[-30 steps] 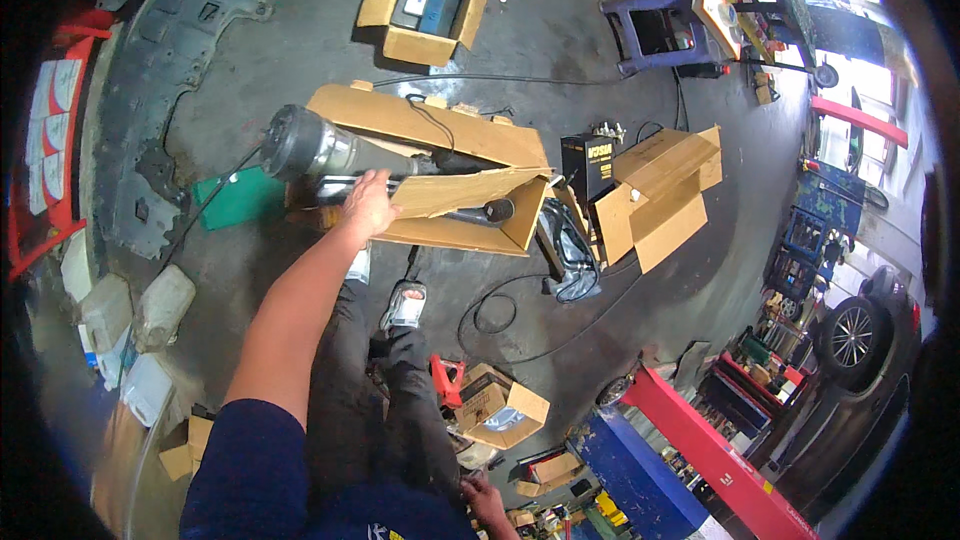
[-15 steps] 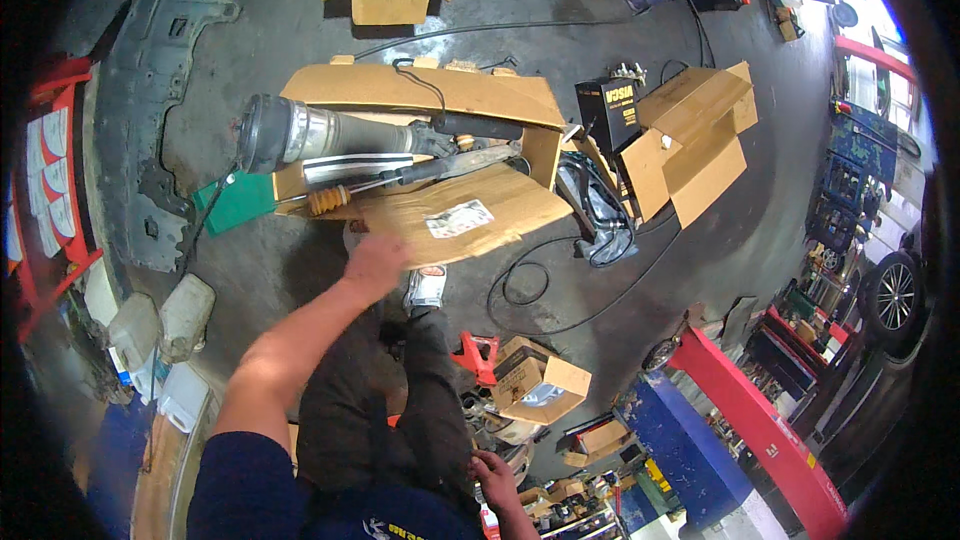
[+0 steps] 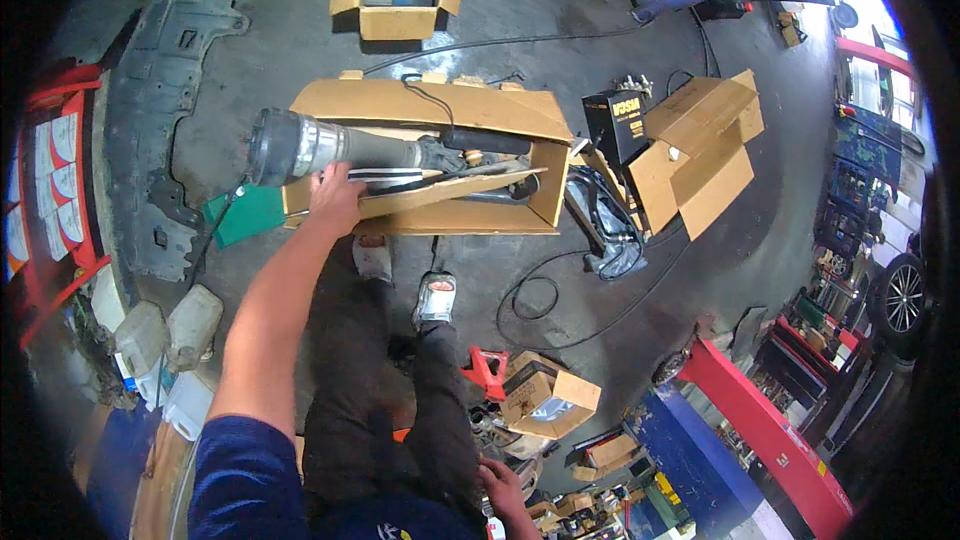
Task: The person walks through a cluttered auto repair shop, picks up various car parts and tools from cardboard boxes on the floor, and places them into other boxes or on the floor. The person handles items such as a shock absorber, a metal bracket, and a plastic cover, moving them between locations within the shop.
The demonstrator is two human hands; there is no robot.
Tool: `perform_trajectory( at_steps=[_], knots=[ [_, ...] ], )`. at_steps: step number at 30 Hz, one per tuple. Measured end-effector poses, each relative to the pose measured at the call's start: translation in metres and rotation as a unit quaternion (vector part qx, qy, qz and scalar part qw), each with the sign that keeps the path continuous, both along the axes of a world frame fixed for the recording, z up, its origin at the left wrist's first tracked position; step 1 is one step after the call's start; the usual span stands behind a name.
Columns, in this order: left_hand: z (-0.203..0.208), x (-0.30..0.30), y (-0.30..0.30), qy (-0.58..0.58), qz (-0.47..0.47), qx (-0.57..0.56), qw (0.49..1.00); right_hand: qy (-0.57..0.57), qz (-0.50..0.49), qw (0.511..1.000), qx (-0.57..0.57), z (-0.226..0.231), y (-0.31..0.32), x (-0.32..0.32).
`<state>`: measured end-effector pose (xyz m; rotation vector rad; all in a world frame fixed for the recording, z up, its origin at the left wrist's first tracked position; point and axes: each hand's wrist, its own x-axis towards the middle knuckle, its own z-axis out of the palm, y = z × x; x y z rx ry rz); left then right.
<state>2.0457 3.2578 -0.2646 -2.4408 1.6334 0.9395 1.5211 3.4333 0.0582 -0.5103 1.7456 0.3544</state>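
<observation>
A long cardboard box lies on the floor in front of me. In it rests an air suspension strut with a black top and a silver collar, its top end sticking out at the left. My left hand is closed on the left end of the box's near flap, which stands up nearly edge-on and hides part of the contents. A striped white-and-dark strip shows between the strut and the flap. Beside my right thigh, my right hand has curled fingers; whatever they hold is hidden.
An open carton and a black box stand to the right, with a plastic-wrapped part beside them. A black cable loops over the floor. Another carton lies beyond; a green sheet is at left.
My left hand has moved left and away from me, bringing the near flap from lying outward to standing upright. The rod with the orange piece is now out of sight behind it.
</observation>
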Motion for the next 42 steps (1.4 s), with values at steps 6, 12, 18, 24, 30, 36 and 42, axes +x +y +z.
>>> perform_trajectory(
  at_steps=[6,12,18,24,30,36,42],
  knots=[
    [-0.031,0.005,0.021,-0.031,0.039,0.131,0.99,0.018,0.032,0.999,-0.004,-0.007,-0.001,0.01],
    [-0.082,0.03,0.02,-0.028,-0.01,0.151,0.988,-0.006,0.11,0.992,-0.054,-0.004,-0.01,0.026],
    [-0.07,-0.005,0.047,0.132,0.162,0.035,0.977,0.018,0.189,0.976,-0.104,-0.003,0.015,0.019],
    [0.042,-0.099,0.013,0.223,0.084,-0.09,0.967,-0.037,-0.038,0.998,-0.034,0.007,0.023,0.004],
    [0.221,-0.135,0.016,0.1,-0.171,-0.206,0.958,-0.068,-0.066,0.992,-0.078,0.025,0.008,0.004],
    [0.331,-0.166,0.055,0.086,-0.164,-0.256,0.949,-0.078,-0.028,0.992,-0.093,0.052,-0.001,-0.015],
    [0.409,-0.219,0.09,0.131,-0.147,-0.237,0.951,-0.178,-0.099,0.969,-0.144,0.097,-0.049,-0.005]
  ],
)
